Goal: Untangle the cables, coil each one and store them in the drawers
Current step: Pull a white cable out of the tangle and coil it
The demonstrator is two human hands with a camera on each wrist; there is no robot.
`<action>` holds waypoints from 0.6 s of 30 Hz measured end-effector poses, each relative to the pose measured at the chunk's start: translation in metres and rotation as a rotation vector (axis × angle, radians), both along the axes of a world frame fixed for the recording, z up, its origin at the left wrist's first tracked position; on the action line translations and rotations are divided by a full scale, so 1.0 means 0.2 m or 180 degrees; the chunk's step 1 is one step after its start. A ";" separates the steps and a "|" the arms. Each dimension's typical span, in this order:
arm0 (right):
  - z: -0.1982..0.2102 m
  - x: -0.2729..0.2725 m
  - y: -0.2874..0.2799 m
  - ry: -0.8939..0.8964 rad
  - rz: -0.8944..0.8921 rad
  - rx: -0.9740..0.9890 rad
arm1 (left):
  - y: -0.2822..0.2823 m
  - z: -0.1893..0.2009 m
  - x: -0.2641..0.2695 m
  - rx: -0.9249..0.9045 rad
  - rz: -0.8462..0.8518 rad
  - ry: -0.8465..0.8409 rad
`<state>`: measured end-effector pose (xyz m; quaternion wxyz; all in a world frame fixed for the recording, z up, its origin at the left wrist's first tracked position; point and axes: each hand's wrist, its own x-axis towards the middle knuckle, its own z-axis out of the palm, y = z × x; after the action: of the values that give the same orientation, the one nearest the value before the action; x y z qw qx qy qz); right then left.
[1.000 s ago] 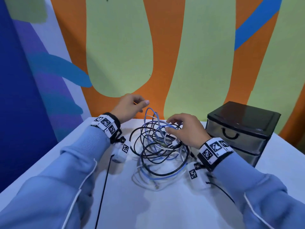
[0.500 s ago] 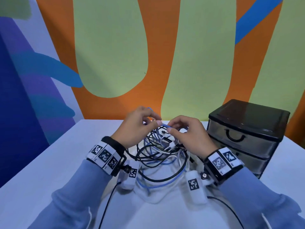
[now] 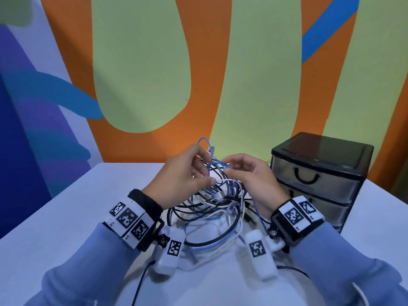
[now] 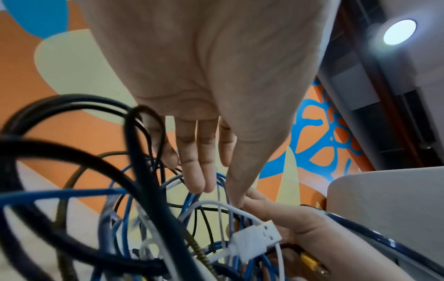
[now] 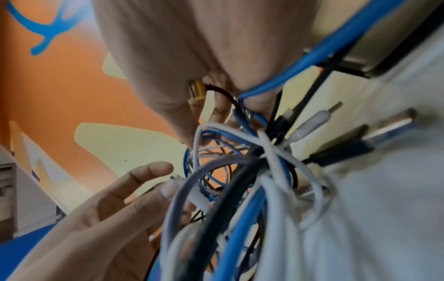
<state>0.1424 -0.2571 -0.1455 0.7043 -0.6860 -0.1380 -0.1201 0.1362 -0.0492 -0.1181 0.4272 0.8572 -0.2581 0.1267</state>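
Observation:
A tangle of blue, white and black cables [image 3: 209, 208] lies on the white table [image 3: 66, 217] between my wrists, its upper loops lifted. My right hand [image 3: 226, 166] pinches a blue cable [image 3: 220, 165] at the top of the tangle. In the right wrist view, that blue cable [image 5: 288, 72] runs under the curled fingers beside a yellow plug [image 5: 198, 89]. My left hand [image 3: 207, 166] reaches into the loops with straight fingers [image 4: 199, 171], its thumb touching the right hand's fingertips. A white USB plug [image 4: 254, 239] hangs just below them.
A dark drawer unit [image 3: 320, 173] with shut drawers stands on the table right of the tangle, close to my right wrist. A painted wall runs along the table's far edge. Bare table top lies to the left and in front.
A second ago my left hand hung left of the tangle; it has come in to meet the right hand. Both hands have risen, pulling the upper loops off the table.

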 end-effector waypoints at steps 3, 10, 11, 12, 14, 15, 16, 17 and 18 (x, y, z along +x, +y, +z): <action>0.02 -0.03 0.00 0.0269 0.0169 0.0350 | 0.02 -0.03 0.01 0.0270 -0.0066 0.0123; 0.08 -0.07 -0.03 0.0435 0.0588 0.0907 | 0.03 -0.03 0.03 0.0060 -0.0132 0.0222; 0.08 -0.08 -0.04 0.0419 0.0565 0.0860 | 0.03 -0.03 0.03 -0.0097 -0.0112 0.0172; 0.08 -0.08 -0.03 0.0373 0.0526 0.0726 | 0.04 -0.03 0.03 -0.0231 -0.0062 0.0120; 0.07 -0.08 -0.03 0.0215 0.0457 0.0270 | 0.03 -0.03 0.03 -0.0478 0.0042 0.0041; 0.08 -0.09 -0.03 0.0136 0.0450 0.0030 | 0.03 -0.03 0.03 -0.0630 0.0061 0.0034; 0.08 -0.10 -0.03 0.0081 0.0471 -0.0147 | 0.02 -0.03 0.02 -0.0808 0.0067 0.0058; 0.09 -0.11 -0.03 0.0019 0.0490 -0.0278 | 0.01 -0.02 0.01 -0.1000 0.0069 0.0103; 0.09 -0.12 -0.03 -0.0077 0.0480 -0.0387 | 0.00 -0.02 0.01 -0.1175 0.0094 0.0143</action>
<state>0.1177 -0.2640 -0.1276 0.6666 -0.7136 -0.2048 -0.0664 0.1380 -0.0483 -0.1215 0.5810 0.7706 -0.2083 0.1589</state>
